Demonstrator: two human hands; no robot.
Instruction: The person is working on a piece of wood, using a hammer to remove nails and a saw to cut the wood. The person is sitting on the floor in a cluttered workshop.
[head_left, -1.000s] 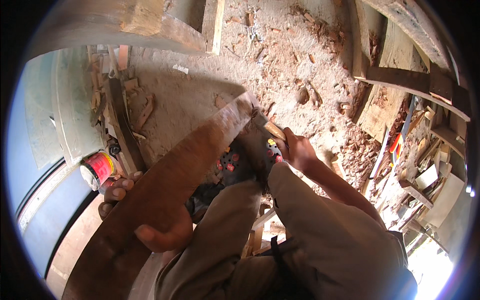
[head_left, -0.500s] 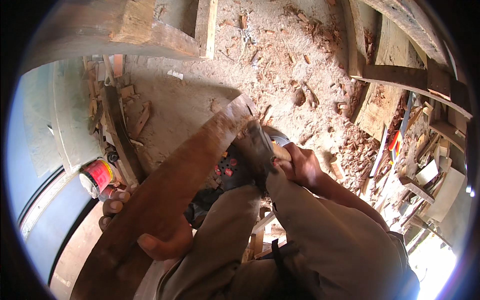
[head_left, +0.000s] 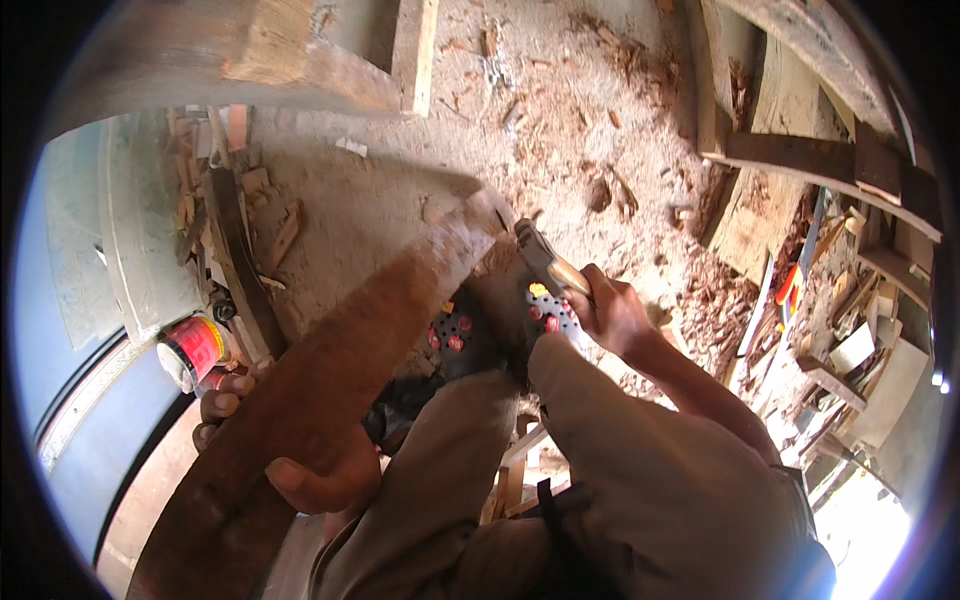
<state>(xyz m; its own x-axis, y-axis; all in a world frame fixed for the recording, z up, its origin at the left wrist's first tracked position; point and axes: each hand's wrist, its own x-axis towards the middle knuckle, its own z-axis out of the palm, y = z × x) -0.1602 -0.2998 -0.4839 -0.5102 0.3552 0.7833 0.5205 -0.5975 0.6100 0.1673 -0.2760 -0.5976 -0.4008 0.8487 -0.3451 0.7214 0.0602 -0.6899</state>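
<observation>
A long, slightly curved wooden plank [head_left: 330, 360] slants from the lower left up to the middle. My left hand [head_left: 335, 480] grips it, thumb on the near side and fingers round the far edge. In my right hand [head_left: 615, 315] is a wooden-handled chopping tool [head_left: 540, 250] with a dark metal head. The head is just right of the plank's far end, with a small gap visible between them. That end is over a brown block [head_left: 500, 300] between my feet; whether they touch, I cannot tell.
My dark clogs with red charms [head_left: 553, 315] flank the block. Wood chips [head_left: 700, 300] litter the floor. A red tin [head_left: 195, 350] stands at left beside a leaning timber [head_left: 240, 260]. Offcuts [head_left: 850, 345] pile up at right; a timber frame [head_left: 790, 150] spans the upper right.
My right hand and the tool have shifted slightly, the tool head now farther from my knee and the right clog uncovered. The plank has barely moved in my left hand.
</observation>
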